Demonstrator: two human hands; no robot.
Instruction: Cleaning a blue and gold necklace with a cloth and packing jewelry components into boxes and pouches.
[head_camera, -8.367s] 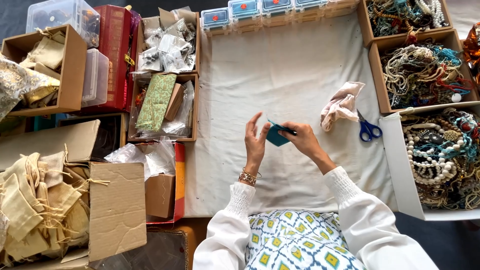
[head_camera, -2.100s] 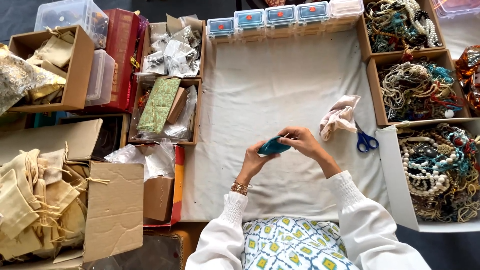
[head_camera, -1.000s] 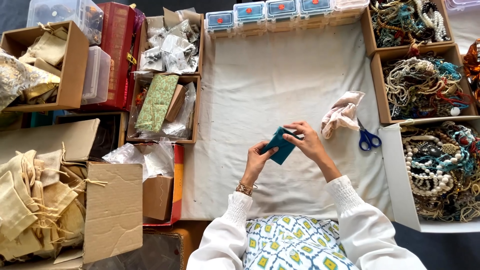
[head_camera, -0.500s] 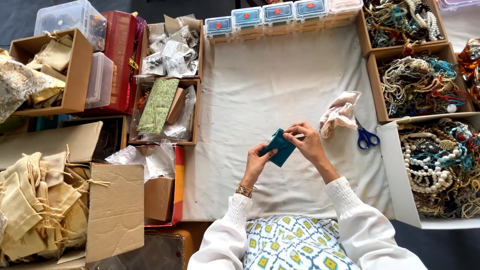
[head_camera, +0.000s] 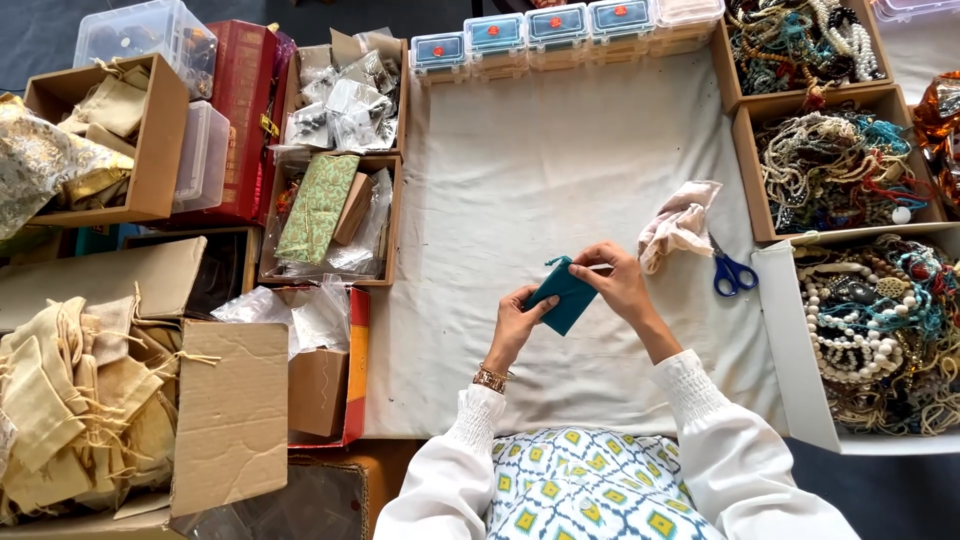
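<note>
Right now, at centre: both hands meet over the white cloth (head_camera: 560, 150), holding a small teal drawstring pouch (head_camera: 562, 296).
Left hand (head_camera: 515, 325): at about 7 o'clock of the pouch, fingers closed together on its lower left edge, thumb on top; a gold bracelet (head_camera: 490, 378) sits at the wrist.
Right hand (head_camera: 618, 280): at about 2 o'clock of the pouch, fingertips pinched on its upper right corner, near the mouth.
Pouch position: lifted just above the cloth, tilted, between the two hands.
Handling: looks light, soft and limp, likely to fold if held by one corner; a grip on two opposite edges, or on the drawstring tuft at the top, seems safest.
At 2 o'clock: a crumpled pink cloth (head_camera: 678, 222), with blue-handled scissors (head_camera: 731, 274) just beside it.
At 3 o'clock: open boxes of bead necklaces (head_camera: 880, 320).
At 9 o'clock: a cardboard box of cream drawstring bags (head_camera: 70, 390).
At 12 o'clock: a row of small clear plastic cases (head_camera: 560, 28).
</note>
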